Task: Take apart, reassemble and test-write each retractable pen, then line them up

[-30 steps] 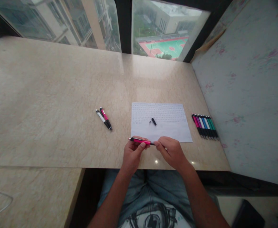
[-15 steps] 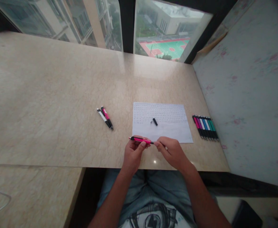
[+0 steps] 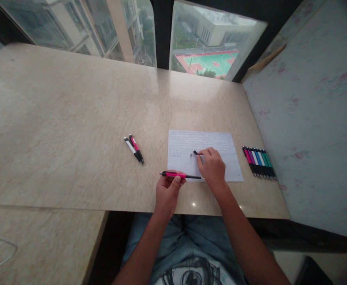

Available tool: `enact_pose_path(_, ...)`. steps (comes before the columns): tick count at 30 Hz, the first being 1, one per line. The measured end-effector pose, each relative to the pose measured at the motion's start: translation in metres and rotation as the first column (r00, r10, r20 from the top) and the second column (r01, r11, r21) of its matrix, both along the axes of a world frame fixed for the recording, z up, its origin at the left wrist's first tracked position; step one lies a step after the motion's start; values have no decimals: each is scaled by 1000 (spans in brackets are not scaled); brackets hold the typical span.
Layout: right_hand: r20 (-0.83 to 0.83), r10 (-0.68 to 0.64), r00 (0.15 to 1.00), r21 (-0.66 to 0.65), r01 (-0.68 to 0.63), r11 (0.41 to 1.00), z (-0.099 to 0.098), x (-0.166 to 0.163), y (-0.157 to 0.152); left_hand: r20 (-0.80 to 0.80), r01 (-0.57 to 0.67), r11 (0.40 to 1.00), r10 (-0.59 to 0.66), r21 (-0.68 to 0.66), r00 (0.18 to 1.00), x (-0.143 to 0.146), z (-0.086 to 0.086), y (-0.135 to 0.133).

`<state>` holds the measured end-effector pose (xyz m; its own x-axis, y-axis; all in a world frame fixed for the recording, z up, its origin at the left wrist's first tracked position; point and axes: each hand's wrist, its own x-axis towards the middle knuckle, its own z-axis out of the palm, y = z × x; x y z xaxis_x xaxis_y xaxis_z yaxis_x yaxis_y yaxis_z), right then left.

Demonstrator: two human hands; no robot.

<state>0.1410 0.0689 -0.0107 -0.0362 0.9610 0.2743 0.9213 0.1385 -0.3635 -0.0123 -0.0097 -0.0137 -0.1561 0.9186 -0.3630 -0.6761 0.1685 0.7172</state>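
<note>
My left hand (image 3: 167,194) is closed around the pink barrel of a disassembled ballpoint pen (image 3: 179,175), held level above the paper's front edge. A dark refill (image 3: 194,177) sticks out of the barrel's right end, its tip close to my right wrist. Over the paper, my right hand (image 3: 212,168) has its thumb and fingers closed at the black pen grip (image 3: 196,152); part of the grip is hidden by the fingers. A tiny metallic pen tip (image 3: 191,155) lies just left of it on the sheet of paper (image 3: 179,166), which bears lines of writing.
Left of the paper lie a white pen (image 3: 131,149) and a pink pen (image 3: 136,145), side by side. A row of several coloured pens (image 3: 259,162) lies at the right, near the wallpapered wall (image 3: 315,130). The stone desk (image 3: 87,118) runs back to the window.
My right hand has left the pen's refill end and moved forward to the black grip on the paper, which has turned slightly. The refill now shows; my left hand still holds the barrel.
</note>
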Motion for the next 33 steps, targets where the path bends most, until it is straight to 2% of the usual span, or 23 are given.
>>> enact_pose_path(2, -84, -24, 996, -15, 23, 1000, 5, 7, -6, 20, 0, 1000, 0, 1, 1000, 0, 0, 0)
enact_pose_path(4, -256, -21, 966, -68, 4, 998, 12, 17, -16, 21, -2, 1000, 2, -1, 1000, 0, 0, 1)
enact_pose_path(7, -529, 4, 848, -167, -109, 980, 24, 34, -35, 2, -2, 1000, 2, -7, 1000, 0, -1, 2)
enact_pose_path(9, -614, 24, 789, -182, -171, 968, 33, 43, -48, 5, -4, 1000, 4, -10, 1000, 0, -1, 2)
enact_pose_path(16, -683, 96, 725, -119, -239, 964, 50, 45, -63, 6, -25, 1000, 25, -16, 1000, 1, -3, 2)
enact_pose_path(20, -683, 91, 725, -125, -239, 963, 47, 32, -63, -1, -18, 1000, 18, 6, 1000, 0, -2, 1)
enact_pose_path(25, -682, 110, 723, -135, -272, 953, 44, 11, -66, -120, 100, 993, -92, 68, 989, 0, -2, -2)
enact_pose_path(30, -714, 97, 693, -159, -295, 942, 44, 6, -64, -57, 69, 996, -66, 53, 996, -1, -2, -1)
enact_pose_path(33, -725, 27, 688, -167, -213, 963, 36, 11, -47, -5, 47, 998, -47, 29, 999, -1, -2, 0)
